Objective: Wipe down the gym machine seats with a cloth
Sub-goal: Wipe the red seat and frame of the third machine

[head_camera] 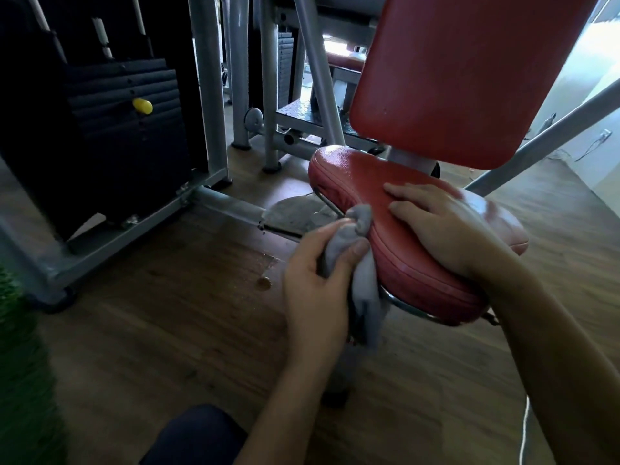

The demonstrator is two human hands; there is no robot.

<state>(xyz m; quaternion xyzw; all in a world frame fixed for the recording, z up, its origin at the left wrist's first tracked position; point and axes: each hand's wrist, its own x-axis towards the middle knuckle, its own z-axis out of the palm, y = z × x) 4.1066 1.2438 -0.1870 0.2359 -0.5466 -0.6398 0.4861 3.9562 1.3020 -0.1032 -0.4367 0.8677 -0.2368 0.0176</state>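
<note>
1. Two bare hands are at work here, both at the red padded vinyl seat (pixel 396 209) of the grey steel gym machine.
2. We see the left hand (pixel 318 280) closed in a fist around a bunched grey cloth (pixel 360 263), with the thumb pressing across the front of the bundle and the fingers curled behind it.
3. One knot of cloth sticks out above the fingertips and touches the near-left rim of the seat; a longer tail hangs below the thumb, beside the seat's chrome underframe (pixel 406 307).
4. We see the right hand (pixel 446 229) lying flat on top of the seat, palm down, holding nothing, its fingers (pixel 406 191) spread a little and pointing left across the pad.
5. The cloth sits just left of those right fingertips, near them but apart.
6. Beyond the right fingers, the red upright back pad (pixel 463 75) stands above the rear of the seat.
7. Well to the left of the left fingers, we see a black weight stack (pixel 127 129) with a yellow selector pin (pixel 142 106) in its face, framed by grey posts.
8. Below both hands lies a brown wooden plank floor (pixel 174 313), and a dark-clothed knee (pixel 198 434) shows under the left forearm.
</note>
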